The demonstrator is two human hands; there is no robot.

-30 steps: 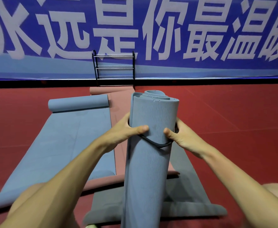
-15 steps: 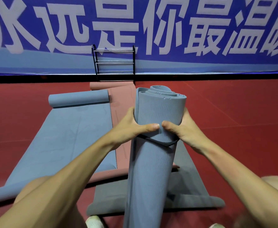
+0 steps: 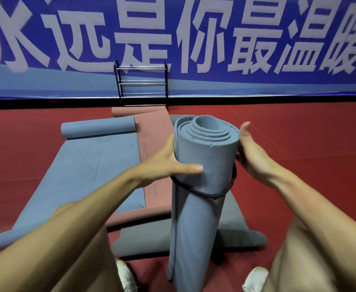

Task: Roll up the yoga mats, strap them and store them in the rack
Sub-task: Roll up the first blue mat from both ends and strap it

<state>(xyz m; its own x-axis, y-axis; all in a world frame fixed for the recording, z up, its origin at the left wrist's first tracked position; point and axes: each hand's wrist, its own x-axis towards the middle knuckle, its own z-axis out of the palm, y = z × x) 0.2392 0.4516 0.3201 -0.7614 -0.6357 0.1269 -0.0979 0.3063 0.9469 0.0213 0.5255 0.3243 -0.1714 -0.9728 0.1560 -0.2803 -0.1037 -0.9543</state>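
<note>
Red sports floor [image 3: 299, 144] fills the room, and a blue banner [image 3: 257, 85] with large white characters closes it at the far side. Between the person's white shoes [image 3: 255, 279] stands the rolled blue-grey yoga mat [image 3: 196, 228], with its long axis upright, its foot on the floor and its spiral end on top.

A black strap [image 3: 202, 194] goes around the upper part of this roll. It hangs slanted and loose (it does not look tight yet).

The left hand [image 3: 168, 163] grips the roll just above the strap, with the thumb across the front and the fingers behind. The right hand [image 3: 252, 152] lies with its palm on the opposite side of the roll. Its fingers are partly hidden, so I cannot tell if it is closed around the mat or only pressing it. Both hands are equally near to the strap.

Behind the roll, well apart and against the banner, stands the black rack [image 3: 142, 85] with its metal bars. To the left of the roll lie a half-rolled blue mat [image 3: 92, 175] and a pink mat [image 3: 156, 144]; a dark grey mat [image 3: 234, 226] lies under and behind it.

I judge that the strap must be tightened first, and then the roll travels forward to the rack.
</note>
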